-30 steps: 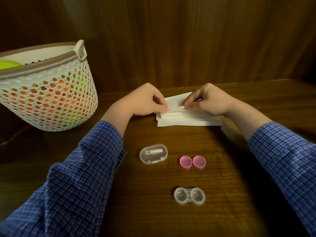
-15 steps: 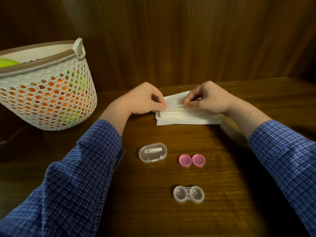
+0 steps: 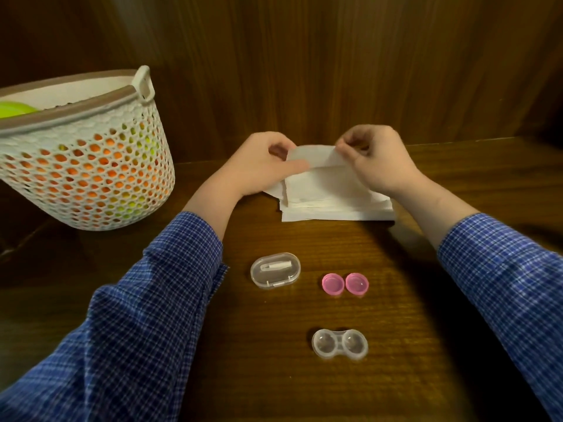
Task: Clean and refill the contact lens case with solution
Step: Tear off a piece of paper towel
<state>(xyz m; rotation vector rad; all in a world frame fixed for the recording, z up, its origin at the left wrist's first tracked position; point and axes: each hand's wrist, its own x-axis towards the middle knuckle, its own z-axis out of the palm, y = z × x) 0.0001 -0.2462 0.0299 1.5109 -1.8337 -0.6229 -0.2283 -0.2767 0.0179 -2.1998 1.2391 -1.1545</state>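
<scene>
A clear contact lens case (image 3: 340,344) lies uncapped on the wooden table near me, both wells facing up. Its two pink caps (image 3: 345,284) sit side by side just beyond it. A stack of white tissues (image 3: 335,202) lies farther back. My left hand (image 3: 259,166) pinches the left edge of the top tissue (image 3: 316,155), and my right hand (image 3: 377,159) pinches its right edge, lifting it off the stack. No solution bottle is in view.
A small clear oval box (image 3: 275,270) holding a white tool sits left of the pink caps. A white perforated basket (image 3: 91,166) with orange and green contents stands at the left. A wooden wall rises behind the table.
Both hands have risen from the stack and peeled the top tissue's far edge upward. The case, caps and oval box have not moved.
</scene>
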